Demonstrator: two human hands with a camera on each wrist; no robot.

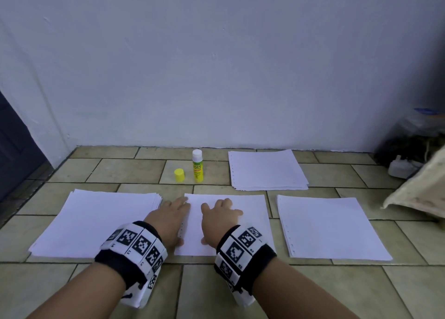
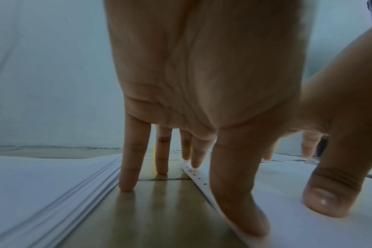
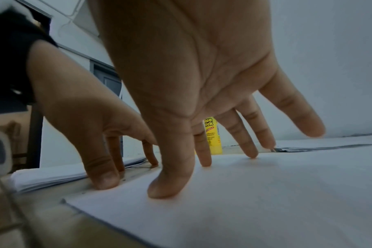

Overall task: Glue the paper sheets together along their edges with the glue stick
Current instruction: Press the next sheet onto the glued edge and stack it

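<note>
- White paper sheet (image 1: 250,212) with punched holes down its left edge lies flat on the tan tiled floor (image 1: 125,171), straight ahead at twelve o'clock, between a thick white paper stack (image 1: 96,220) at ten o'clock and a thinner stack (image 1: 330,227) at two o'clock.
- Left hand (image 1: 168,220) rests outstretched across that holed edge; right hand (image 1: 219,220) presses the sheet, fingers straight. Both grips released.
- Yellow-green glue stick (image 1: 198,165) stands upright, uncapped, beyond the sheet; its yellow cap (image 1: 179,175) sits just beside it.
- A plain pale wall (image 1: 216,65) backs the floor.
- Left wrist view alone shows two fingertips (image 2: 127,186) touching bare tile.
</note>
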